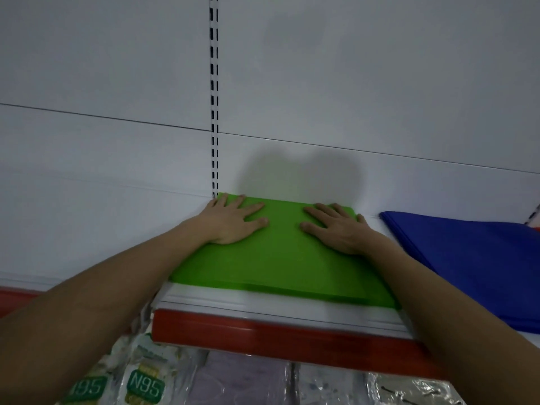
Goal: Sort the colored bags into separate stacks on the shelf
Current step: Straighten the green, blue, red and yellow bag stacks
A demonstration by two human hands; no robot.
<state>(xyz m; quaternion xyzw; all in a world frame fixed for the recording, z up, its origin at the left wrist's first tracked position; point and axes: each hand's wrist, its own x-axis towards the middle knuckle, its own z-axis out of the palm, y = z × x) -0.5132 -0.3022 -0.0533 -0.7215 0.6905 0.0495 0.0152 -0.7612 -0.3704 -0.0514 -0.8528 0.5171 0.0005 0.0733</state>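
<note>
Green bags (280, 258), flat rectangular stack, both hands (233, 220) (336, 226) pressing flat, fingers spread

A white back panel (350, 83) fills the upper view, and a white slotted upright rail (214, 97) runs down it. Well below the rail, green-labelled white packets printed "N95" (143, 385) lie at the lower left. Right of those packets sit pale purple wrapped packs (242, 378), then crinkled clear plastic packets (415, 387).
</note>
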